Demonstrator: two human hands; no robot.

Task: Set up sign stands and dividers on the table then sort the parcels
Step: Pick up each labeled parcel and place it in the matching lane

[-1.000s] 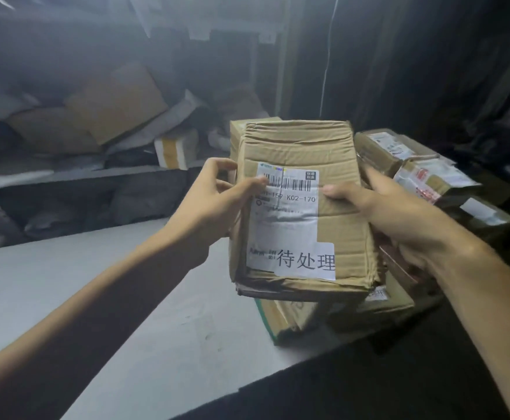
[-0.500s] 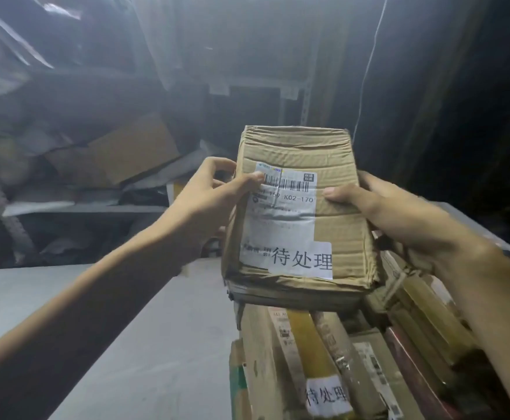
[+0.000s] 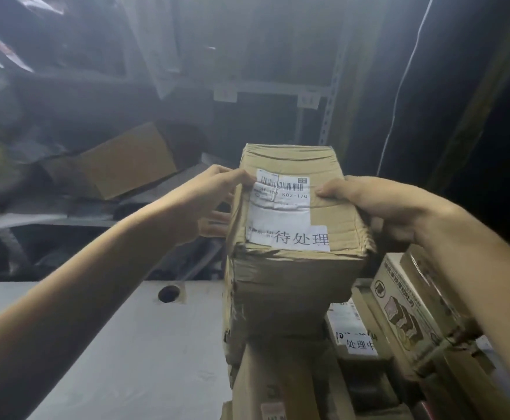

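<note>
A worn brown cardboard parcel (image 3: 332, 165) with a white shipping label and a white sticker printed 待处理 is held up in front of me. My left hand (image 3: 208, 198) grips its left side, thumb on the label's top left corner. My right hand (image 3: 378, 204) grips its right side, thumb on the top face next to the label. Below it lie more parcels: a tall brown one (image 3: 278, 386) directly underneath and a printed carton (image 3: 405, 310) to the right. Whether the held parcel touches the stack is not clear.
The white table (image 3: 132, 353) stretches to the left, with a round cable hole (image 3: 169, 293) near its far edge. A parcel with a 处理中 sticker (image 3: 359, 344) sits between the stacks. Dim metal shelving (image 3: 326, 116) with boxes and bags fills the background.
The parcel stays gripped in both hands while the view has swung over the parcel pile. The parcel now sits low over the stack, and the printed carton has come into sight at the right.
</note>
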